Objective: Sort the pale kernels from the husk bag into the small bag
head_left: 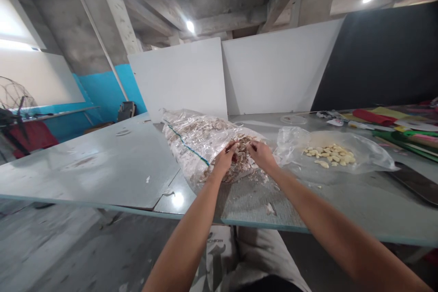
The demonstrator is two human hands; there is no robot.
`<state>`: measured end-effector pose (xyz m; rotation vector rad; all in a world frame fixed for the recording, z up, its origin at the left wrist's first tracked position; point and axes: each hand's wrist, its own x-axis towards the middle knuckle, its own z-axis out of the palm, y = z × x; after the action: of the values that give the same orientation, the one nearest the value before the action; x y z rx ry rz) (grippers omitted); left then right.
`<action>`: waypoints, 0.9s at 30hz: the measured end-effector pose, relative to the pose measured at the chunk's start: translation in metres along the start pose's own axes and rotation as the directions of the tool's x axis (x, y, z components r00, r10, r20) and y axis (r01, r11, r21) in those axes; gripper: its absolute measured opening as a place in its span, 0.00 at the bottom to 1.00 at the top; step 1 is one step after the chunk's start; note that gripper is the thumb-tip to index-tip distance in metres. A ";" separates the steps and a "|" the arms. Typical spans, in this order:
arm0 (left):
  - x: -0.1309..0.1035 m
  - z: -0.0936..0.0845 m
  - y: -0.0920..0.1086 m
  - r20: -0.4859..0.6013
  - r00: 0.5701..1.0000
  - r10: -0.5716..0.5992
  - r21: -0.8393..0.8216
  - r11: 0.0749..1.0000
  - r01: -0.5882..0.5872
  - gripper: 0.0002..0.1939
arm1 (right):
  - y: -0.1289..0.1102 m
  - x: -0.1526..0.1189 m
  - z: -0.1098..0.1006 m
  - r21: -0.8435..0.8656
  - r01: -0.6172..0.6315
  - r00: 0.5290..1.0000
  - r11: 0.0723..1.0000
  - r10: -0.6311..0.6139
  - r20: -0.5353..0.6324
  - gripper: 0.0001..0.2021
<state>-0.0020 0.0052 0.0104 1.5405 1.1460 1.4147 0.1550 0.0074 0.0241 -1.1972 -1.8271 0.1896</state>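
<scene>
A large clear plastic bag (195,139) lies on its side on the grey table, full of dry, papery brown and white pieces. Its mouth faces me, and a heap of the flaky pieces (243,151) spills out there. My left hand (225,157) is at the left of this heap, fingers bent together, with something reddish beside them. Close by on the right, my right hand (260,153) has its fingertips pinched at the heap's edge. What either hand holds is too small to make out. Farther right, several pale peeled cloves (330,154) rest on a second clear bag (369,153).
A dark phone-like slab (415,182) lies at the table's right edge. Red, green and yellow sheets (376,116) are piled behind it. A round clear lid (293,119) sits near the white boards (277,68). Small scraps dot the table (112,169).
</scene>
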 end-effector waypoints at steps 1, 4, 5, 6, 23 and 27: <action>0.000 0.000 0.000 0.013 1.000 -0.004 -0.005 1.000 0.004 0.24 | -0.001 0.000 0.000 0.020 0.009 1.000 1.000 -0.008 -0.013 0.12; -0.002 0.001 0.003 0.034 0.999 -0.013 -0.029 0.999 0.014 0.23 | -0.004 -0.001 -0.001 0.112 0.067 0.997 0.991 -0.064 -0.030 0.12; -0.003 0.001 0.004 0.039 0.999 -0.011 -0.033 0.999 0.013 0.23 | -0.005 -0.002 -0.001 0.135 0.089 0.996 0.987 -0.087 -0.024 0.12; -0.004 0.001 0.006 0.044 0.999 -0.006 -0.033 0.999 0.008 0.23 | -0.006 -0.002 -0.001 0.152 0.109 0.994 0.982 -0.107 -0.019 0.13; -0.005 0.003 0.005 0.067 0.997 0.033 -0.031 0.999 -0.031 0.21 | -0.004 -0.001 0.001 0.148 0.067 0.997 0.987 -0.071 0.021 0.14; -0.002 0.002 0.000 0.064 0.998 0.024 -0.051 0.999 -0.021 0.19 | -0.004 -0.002 0.000 0.175 0.116 0.992 0.978 -0.122 0.027 0.13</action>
<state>0.0004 0.0029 0.0098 1.5573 1.0502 1.3878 0.1523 0.0040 0.0255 -0.9663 -1.8677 0.2984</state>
